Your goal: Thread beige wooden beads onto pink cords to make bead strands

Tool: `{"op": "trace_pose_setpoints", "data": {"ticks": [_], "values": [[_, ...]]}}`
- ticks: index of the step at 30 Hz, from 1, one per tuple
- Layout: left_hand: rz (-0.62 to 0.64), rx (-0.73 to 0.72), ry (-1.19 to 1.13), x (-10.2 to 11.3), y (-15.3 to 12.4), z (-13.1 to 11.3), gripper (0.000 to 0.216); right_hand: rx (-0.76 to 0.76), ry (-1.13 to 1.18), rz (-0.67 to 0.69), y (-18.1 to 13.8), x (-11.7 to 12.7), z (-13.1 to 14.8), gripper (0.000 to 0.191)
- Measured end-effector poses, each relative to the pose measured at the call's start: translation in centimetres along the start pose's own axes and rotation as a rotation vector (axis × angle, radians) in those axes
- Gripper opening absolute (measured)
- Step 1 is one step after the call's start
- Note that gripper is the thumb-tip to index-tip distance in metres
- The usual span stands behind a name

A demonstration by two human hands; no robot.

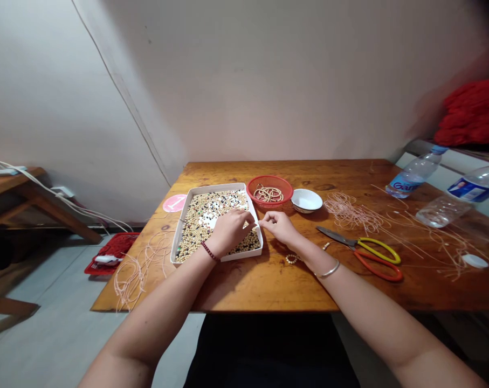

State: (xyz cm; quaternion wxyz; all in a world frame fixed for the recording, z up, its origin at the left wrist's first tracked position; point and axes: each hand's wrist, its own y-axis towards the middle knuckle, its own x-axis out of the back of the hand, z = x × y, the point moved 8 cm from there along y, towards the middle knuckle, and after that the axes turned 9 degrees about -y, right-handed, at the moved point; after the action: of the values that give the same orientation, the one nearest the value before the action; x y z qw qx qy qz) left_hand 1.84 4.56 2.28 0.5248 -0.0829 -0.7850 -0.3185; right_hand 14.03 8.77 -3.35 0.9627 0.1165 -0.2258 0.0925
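White tray (215,187) of mixed beads (204,231) — long axis left to right on the wooden bench (268,285), nearer the left hand (230,233), which lies over the beads, grip curled, state unclear. Right hand (280,226) sits just beyond the tray's right wall — grip pressed together; any pinched item too small to tell.

Your left hand (229,231) over the beads (199,231) in a tray (257,237) on the table (244,285), your right hand (280,226) just beside the tray's right wall. Behind the tray, a basket (269,183) holding bead strands (268,194), a bowl (307,200) to its right. A sticker (174,203) left of the tray. To your right, scissors (359,253) on the table, loose cords (349,212) behind them, two bottles (414,172) beyond.
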Motion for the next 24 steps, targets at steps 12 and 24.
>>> {"op": "trace_pose_setpoints", "data": {"ticks": [12,24], "values": [[-0.017,0.023,0.019,0.0,0.1,0.2,0.019,0.044,-0.169,-0.042,-0.5,0.4,0.8,0.022],[0.022,-0.006,0.087,-0.2,0.2,0.0,0.02,0.168,-0.272,-0.063,-1.3,0.5,2.4,0.016]]}}
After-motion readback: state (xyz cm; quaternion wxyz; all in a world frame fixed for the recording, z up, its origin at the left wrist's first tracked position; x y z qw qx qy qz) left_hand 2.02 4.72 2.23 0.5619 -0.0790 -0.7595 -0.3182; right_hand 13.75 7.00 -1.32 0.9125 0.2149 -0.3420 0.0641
